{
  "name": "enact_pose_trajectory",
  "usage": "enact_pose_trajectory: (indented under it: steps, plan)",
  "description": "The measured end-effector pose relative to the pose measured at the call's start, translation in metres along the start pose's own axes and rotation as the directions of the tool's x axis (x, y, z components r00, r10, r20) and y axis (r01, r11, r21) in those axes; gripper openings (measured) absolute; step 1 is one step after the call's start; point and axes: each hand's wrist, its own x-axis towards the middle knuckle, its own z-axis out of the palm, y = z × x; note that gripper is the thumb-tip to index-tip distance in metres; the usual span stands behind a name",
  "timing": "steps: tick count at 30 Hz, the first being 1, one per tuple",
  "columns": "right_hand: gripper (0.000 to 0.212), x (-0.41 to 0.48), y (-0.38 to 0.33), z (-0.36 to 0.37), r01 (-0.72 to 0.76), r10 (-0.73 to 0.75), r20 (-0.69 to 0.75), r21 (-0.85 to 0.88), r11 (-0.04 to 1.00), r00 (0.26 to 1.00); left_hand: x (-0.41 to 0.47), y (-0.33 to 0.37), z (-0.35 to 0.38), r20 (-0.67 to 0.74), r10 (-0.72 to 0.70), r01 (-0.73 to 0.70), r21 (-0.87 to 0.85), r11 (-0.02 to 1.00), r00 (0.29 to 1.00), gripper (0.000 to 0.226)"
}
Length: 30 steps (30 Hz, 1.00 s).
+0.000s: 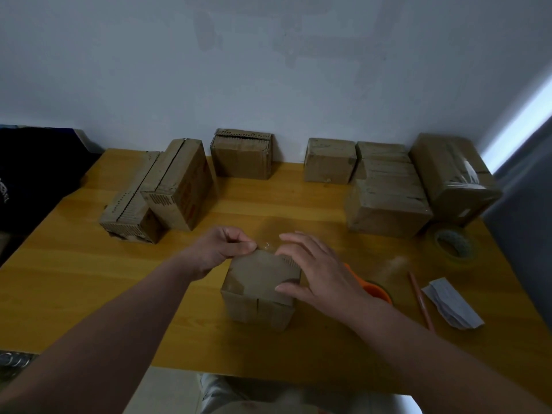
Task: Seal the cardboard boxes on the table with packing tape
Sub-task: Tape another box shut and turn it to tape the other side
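A small cardboard box stands near the front middle of the wooden table. My left hand pinches the end of a clear strip of tape at the box's far top edge. My right hand lies flat on the box's top, fingers straight, with the thumb on the near right corner. A roll of packing tape lies on the table to the right.
Several cardboard boxes line the back: two at the left, one in the middle, a group at the right. An orange-handled tool sits behind my right wrist. A pencil and folded paper lie at the right.
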Motion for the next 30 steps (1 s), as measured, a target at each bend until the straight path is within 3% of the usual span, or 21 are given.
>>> enact_pose_trajectory:
  steps: [6,10,12,14,16,18,21,24,27,30]
  plan:
    - [0.070,-0.001,-0.003,-0.002,-0.102,0.099,0.054,0.069,0.992,0.994,-0.003,-0.002,0.012,-0.107,0.058,-0.060,-0.017,0.998,0.993,0.022]
    - [0.084,-0.004,-0.007,0.001,-0.194,0.175,0.109,0.197,0.961,0.978,0.002,-0.003,0.024,-0.356,0.076,-0.081,0.001,0.997,0.932,0.040]
    - [0.091,-0.005,-0.006,0.005,-0.232,0.209,0.112,0.254,0.939,0.971,0.002,0.001,0.026,-0.513,0.190,-0.107,0.186,0.977,0.837,0.036]
    - [0.097,-0.007,-0.004,0.008,-0.287,0.264,0.115,0.306,0.908,0.958,-0.005,0.003,0.026,-0.553,0.386,-0.101,0.475,0.874,0.738,0.027]
    - [0.102,-0.008,-0.002,0.012,-0.342,0.321,0.119,0.359,0.869,0.940,-0.021,0.001,0.029,-0.465,0.572,-0.127,0.691,0.711,0.676,0.022]
    - [0.105,-0.008,0.000,0.016,-0.389,0.371,0.127,0.409,0.825,0.920,-0.038,-0.009,0.032,-0.273,0.699,-0.197,0.836,0.512,0.661,0.027]
    - [0.112,-0.009,0.001,0.021,-0.456,0.432,0.169,0.487,0.745,0.886,-0.056,-0.027,0.032,0.004,0.721,-0.319,0.898,0.302,0.693,0.038]
    - [0.113,-0.012,0.002,0.023,-0.478,0.455,0.183,0.520,0.708,0.872,-0.063,-0.039,0.025,0.121,0.654,-0.325,0.924,0.201,0.747,0.055]
    - [0.107,-0.016,0.002,0.024,-0.463,0.437,0.174,0.482,0.744,0.883,-0.063,-0.041,0.022,0.171,0.616,-0.318,0.938,0.136,0.769,0.055]
    - [0.097,-0.019,0.002,0.021,-0.432,0.393,0.182,0.450,0.782,0.901,-0.066,-0.044,0.022,0.160,0.562,-0.298,0.940,0.164,0.811,0.052]
